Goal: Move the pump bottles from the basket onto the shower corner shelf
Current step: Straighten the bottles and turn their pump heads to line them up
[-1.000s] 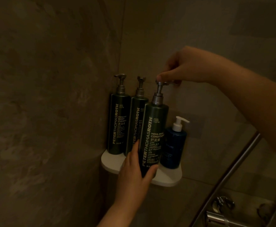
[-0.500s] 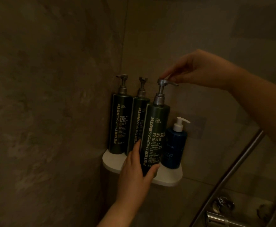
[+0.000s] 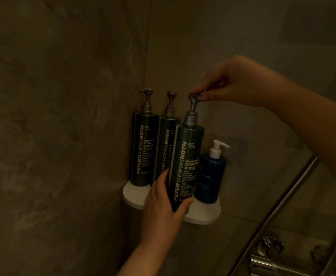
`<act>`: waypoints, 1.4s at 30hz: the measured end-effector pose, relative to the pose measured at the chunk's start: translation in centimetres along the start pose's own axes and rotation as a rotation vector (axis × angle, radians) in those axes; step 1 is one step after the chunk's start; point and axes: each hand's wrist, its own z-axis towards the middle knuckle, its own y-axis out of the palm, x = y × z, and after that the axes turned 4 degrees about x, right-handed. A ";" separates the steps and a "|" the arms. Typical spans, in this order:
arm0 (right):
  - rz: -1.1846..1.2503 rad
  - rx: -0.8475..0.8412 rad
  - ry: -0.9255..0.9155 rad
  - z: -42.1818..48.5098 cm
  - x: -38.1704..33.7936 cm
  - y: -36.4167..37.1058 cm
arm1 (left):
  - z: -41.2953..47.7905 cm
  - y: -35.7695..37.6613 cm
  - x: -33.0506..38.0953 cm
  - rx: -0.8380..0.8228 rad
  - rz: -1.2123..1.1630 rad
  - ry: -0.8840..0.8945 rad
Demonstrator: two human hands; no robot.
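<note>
While left hand (image 3: 163,204) grips the conditioner bottle (image 3: 187,156), right hand (image 3: 232,82) pinches its pump (image 3: 195,96) (blue bottle (image 3: 211,176) just beside).

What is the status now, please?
Left hand grips conditioner bottle low. Right hand pinches pump head. Bottle at corner shelf front; nothing in the way.

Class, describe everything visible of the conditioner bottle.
The conditioner bottle is tall, glossy dark green, with pale lettering up its side and a grey metallic-looking pump. It is held roughly upright at the front edge of the white shelf. The left hand grips its lower body; the right hand pinches the pump head.
</note>
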 end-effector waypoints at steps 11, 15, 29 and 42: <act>-0.003 0.058 0.003 0.0 0.1 0.8 | 0.1 0.6 0.2 0.103 0.092 -0.017; 0.035 0.054 0.000 0.0 0.2 0.9 | 0.0 0.8 0.3 0.117 0.105 -0.018; 0.003 0.092 0.016 -0.2 0.1 1.2 | 0.0 0.6 0.3 0.107 0.113 -0.007; -0.088 0.107 -0.011 -1.5 0.0 1.6 | -1.1 -0.6 1.0 0.125 0.203 0.195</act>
